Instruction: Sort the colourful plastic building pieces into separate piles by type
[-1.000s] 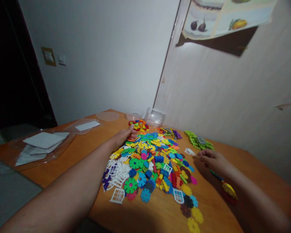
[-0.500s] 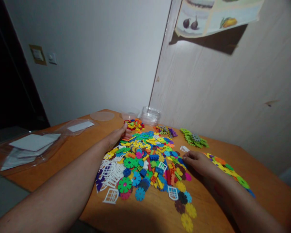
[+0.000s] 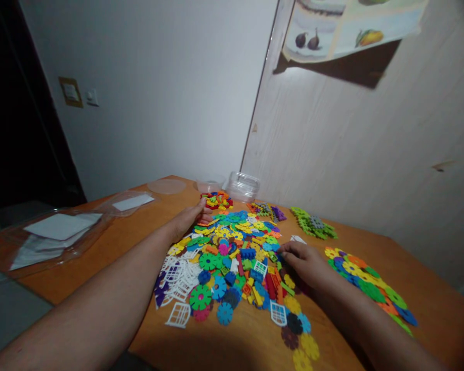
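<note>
A wide mixed pile of colourful notched plastic discs (image 3: pixel 211 261) and small building bricks (image 3: pixel 248 253) spreads over the table between my hands. My left hand (image 3: pixel 195 219) rests at the pile's far left edge, fingers loosely stretched, beside a heap of red, yellow and green bricks (image 3: pixel 217 200). At the right edge of the pile my right hand (image 3: pixel 303 260) has its fingers curled together low over the pieces. Whatever lies between those fingertips is hidden. White toy window frames (image 3: pixel 180 275) cluster on the left side, and another window frame (image 3: pixel 278 314) lies near the front.
Beyond my right arm lies a separate group of notched discs (image 3: pixel 371 283). Green interlocking pieces (image 3: pixel 313 224) and clear plastic containers (image 3: pixel 243 186) stand along the wall. Clear bags with white paper (image 3: pixel 56 226) and a round lid (image 3: pixel 166 186) occupy the table's left side.
My right hand has moved left, onto the pile's right edge, uncovering more of the disc group on the right. My left hand stays about where it was. The view has shifted slightly.
</note>
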### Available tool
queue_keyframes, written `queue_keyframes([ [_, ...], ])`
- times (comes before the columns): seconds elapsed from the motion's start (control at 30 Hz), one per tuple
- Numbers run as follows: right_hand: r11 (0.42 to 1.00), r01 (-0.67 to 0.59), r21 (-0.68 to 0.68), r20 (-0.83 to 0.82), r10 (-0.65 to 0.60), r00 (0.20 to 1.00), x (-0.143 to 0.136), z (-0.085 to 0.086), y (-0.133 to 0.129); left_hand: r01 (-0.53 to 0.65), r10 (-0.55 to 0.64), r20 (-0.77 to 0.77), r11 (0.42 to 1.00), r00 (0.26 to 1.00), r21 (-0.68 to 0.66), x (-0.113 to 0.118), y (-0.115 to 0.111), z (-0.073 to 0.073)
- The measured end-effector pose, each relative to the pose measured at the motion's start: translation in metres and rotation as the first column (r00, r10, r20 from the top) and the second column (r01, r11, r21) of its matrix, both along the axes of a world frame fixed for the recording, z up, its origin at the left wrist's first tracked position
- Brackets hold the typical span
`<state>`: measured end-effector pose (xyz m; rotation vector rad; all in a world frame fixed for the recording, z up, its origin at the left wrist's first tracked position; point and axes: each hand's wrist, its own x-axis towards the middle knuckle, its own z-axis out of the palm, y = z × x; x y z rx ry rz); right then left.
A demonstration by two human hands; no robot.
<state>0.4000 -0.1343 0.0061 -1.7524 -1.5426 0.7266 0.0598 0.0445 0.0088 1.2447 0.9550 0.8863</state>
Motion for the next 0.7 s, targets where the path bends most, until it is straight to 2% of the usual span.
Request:
queue_keyframes([
  [0.1,0.995,0.030,0.091,0.008,-0.031,0.999,0.003,-0.001,0.005,0.002,-0.002,0.010,1.000,1.000,0.011,0.000,-0.004,0.001],
  [0.27,0.977,-0.025,0.211,0.174,-0.012,0.985,0.008,0.001,0.030,0.004,-0.004,0.006,0.999,1.000,0.039,0.000,-0.007,0.003],
  [0.37,0.977,-0.063,0.202,0.306,-0.002,0.952,0.003,0.009,0.056,0.008,-0.009,0.017,0.999,1.000,0.054,-0.001,-0.005,0.001],
  [0.53,0.964,-0.198,0.176,0.530,0.077,0.845,-0.018,0.024,0.101,0.006,-0.006,0.002,0.999,1.000,0.035,-0.001,-0.002,-0.001],
  [0.7,0.949,-0.310,0.059,0.594,0.217,0.775,-0.038,0.028,0.125,0.008,-0.009,0.015,0.999,1.000,0.043,-0.001,-0.004,-0.002],
])
